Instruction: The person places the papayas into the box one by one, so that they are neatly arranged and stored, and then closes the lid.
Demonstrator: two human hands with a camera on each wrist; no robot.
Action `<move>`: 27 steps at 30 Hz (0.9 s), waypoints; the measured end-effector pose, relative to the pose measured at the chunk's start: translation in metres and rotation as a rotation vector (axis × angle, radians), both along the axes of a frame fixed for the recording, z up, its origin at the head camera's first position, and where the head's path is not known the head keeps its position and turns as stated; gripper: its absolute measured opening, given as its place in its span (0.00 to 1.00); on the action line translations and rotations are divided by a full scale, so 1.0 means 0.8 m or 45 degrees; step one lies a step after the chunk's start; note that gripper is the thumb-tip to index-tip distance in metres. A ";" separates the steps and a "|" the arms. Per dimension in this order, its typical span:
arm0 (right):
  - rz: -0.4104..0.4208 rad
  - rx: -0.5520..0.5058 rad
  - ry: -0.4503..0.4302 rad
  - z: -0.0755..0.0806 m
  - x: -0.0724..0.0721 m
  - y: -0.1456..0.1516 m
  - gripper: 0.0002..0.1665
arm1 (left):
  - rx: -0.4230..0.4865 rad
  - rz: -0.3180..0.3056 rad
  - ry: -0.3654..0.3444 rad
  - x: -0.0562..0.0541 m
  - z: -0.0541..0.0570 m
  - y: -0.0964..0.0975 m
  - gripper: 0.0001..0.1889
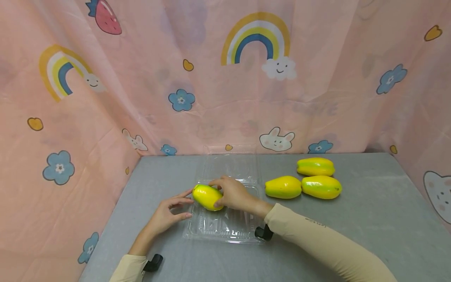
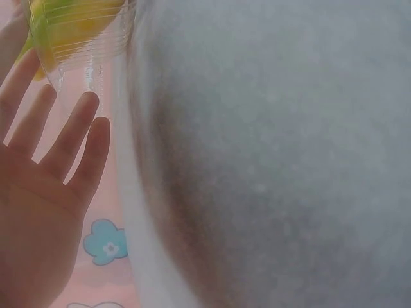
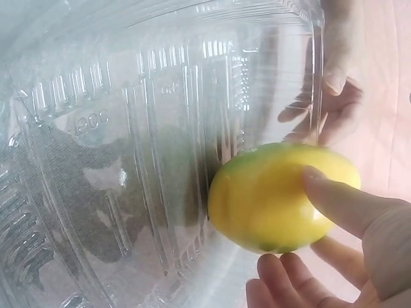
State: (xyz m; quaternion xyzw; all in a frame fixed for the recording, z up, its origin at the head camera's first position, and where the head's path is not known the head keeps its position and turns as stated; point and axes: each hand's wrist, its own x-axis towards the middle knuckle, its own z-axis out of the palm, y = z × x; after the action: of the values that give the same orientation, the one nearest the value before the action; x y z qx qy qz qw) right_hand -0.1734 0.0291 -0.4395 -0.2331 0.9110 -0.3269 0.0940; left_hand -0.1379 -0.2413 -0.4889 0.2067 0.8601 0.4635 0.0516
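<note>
A yellow-green papaya (image 1: 208,197) is in my right hand (image 1: 235,192), gripped between the thumb and fingers. It is over the left part of a clear plastic clamshell box (image 1: 229,234). In the right wrist view the thumb lies across the papaya (image 3: 276,199), and several fingertips are beneath it. My left hand (image 1: 165,217) is at the box's left edge with fingers spread and relaxed, holding nothing. The left wrist view shows its fingers apart, close to the ribbed box wall; I cannot tell whether they touch it.
The box's transparent lid (image 1: 229,166) lies folded back toward the curtain. Three more papayas lie to the right: a near left one (image 1: 283,187), a near right one (image 1: 322,187) and a back one (image 1: 315,167). A pink printed curtain (image 1: 211,78) bounds the grey table (image 1: 370,219).
</note>
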 end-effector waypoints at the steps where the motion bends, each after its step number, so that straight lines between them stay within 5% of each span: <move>1: -0.003 0.000 -0.001 0.000 0.000 0.000 0.39 | -0.001 0.001 0.001 0.000 0.000 0.000 0.22; 27: -0.051 -0.021 -0.112 0.024 -0.007 0.032 0.39 | -0.013 -0.011 0.018 -0.001 -0.002 -0.001 0.22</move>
State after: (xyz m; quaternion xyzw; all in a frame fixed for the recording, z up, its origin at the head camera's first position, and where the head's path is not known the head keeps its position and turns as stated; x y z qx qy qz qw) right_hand -0.1793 0.0544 -0.4206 -0.2008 0.9079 -0.3460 0.1254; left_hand -0.1383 -0.2419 -0.4906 0.2135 0.8618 0.4575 0.0485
